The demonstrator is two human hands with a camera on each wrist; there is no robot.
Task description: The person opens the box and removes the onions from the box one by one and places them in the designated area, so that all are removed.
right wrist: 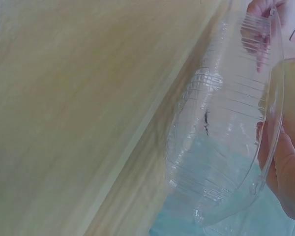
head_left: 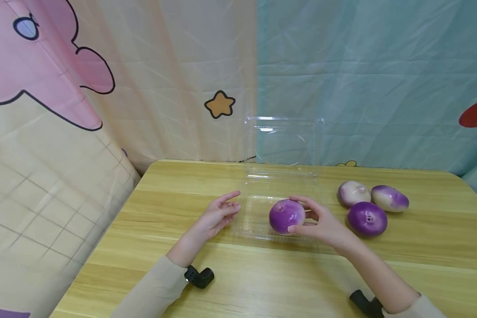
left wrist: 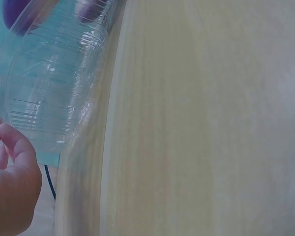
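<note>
A clear plastic clamshell container [head_left: 258,229] lies on the table, its lid [head_left: 285,145] raised at the back. My left hand [head_left: 220,216] is at the container's left side. In the left wrist view, thumb and finger of the left hand [left wrist: 17,172] pinch its rim. My right hand [head_left: 322,225] grips a round purple-and-white turnip [head_left: 284,216] over the container's base, thumb in front and fingers behind. Through the clear wall in the right wrist view, the right hand [right wrist: 287,172] shows beside the pale side of the turnip [right wrist: 292,103].
To the right lie three more turnips: a mostly white one [head_left: 351,194], a white-and-purple one [head_left: 389,198] and a deep purple one [head_left: 367,219]. A printed curtain [head_left: 183,79] hangs behind the wooden table [head_left: 143,247]. Black wrist cameras [head_left: 200,277] sit on both wrists.
</note>
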